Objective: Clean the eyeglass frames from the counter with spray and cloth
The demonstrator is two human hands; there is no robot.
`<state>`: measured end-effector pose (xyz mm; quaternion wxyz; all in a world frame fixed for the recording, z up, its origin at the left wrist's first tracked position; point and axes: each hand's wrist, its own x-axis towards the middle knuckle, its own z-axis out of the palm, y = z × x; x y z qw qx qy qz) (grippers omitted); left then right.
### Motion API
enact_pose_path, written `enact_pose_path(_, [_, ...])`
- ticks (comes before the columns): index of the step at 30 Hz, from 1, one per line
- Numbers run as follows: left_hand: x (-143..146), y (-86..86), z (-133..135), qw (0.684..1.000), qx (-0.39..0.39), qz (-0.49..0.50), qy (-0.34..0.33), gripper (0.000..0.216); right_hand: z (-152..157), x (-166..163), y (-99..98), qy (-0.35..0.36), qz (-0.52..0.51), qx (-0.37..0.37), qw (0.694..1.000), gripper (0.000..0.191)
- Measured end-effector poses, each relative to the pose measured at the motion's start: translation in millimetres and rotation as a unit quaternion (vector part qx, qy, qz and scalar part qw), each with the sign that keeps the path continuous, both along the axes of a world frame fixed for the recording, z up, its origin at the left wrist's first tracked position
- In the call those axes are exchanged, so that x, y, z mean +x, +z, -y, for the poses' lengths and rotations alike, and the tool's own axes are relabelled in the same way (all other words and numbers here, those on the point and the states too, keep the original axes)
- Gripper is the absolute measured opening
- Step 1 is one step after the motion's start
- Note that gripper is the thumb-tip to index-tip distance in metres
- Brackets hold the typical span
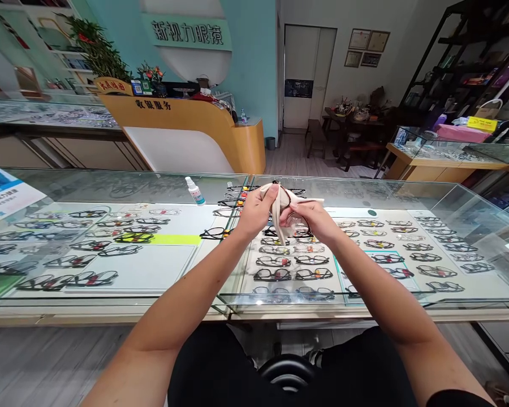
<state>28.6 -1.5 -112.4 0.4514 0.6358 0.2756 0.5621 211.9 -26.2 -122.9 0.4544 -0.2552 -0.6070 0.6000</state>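
Note:
My left hand (254, 210) and my right hand (311, 217) are held together above the glass display counter (110, 186). Both pinch a beige cleaning cloth (280, 212) that is folded over a pair of dark-framed glasses (285, 196). The cloth hides most of the frame. A strip of the cloth hangs down between my hands. Several more dark-framed glasses (233, 198) lie on the glass just behind my hands.
A small white spray bottle (194, 191) lies on the glass to the left of my hands. Rows of glasses fill the trays inside the counter (292, 265). A yellow reception desk (186, 127) stands behind, and a black stool (286, 373) is below me.

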Motion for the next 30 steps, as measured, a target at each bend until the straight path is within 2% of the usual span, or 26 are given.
enact_pose_path(4, [-6.2,-3.1,-12.8,0.997,-0.028,-0.009,-0.069,0.064,-6.3,8.0,2.2,-0.039,-0.008,-0.029,0.999,0.046])
enact_pose_path(10, [-11.0,-2.5,-14.4,0.990,-0.076,-0.012,-0.117,0.066,-12.4,10.7,0.5,-0.040,-0.020,-0.057,0.997,0.038])
enact_pose_path(19, [-4.5,1.0,-0.6,0.998,-0.045,-0.016,-0.042,0.061,-3.4,1.6,2.4,0.032,-0.033,-0.055,0.997,0.047])
enact_pose_path(23, [-0.7,0.1,2.9,0.999,-0.032,-0.002,-0.026,0.059,-2.9,0.5,1.8,0.030,-0.020,-0.040,0.999,0.048])
enact_pose_path(28, [-0.5,1.1,1.0,1.000,-0.007,-0.006,0.007,0.066,-2.0,1.6,2.0,0.016,-0.002,-0.020,1.000,0.049])
enact_pose_path(30, [-2.4,0.9,-2.2,1.000,-0.008,-0.009,-0.005,0.068,-1.3,2.9,3.6,0.002,-0.002,-0.019,1.000,0.048])
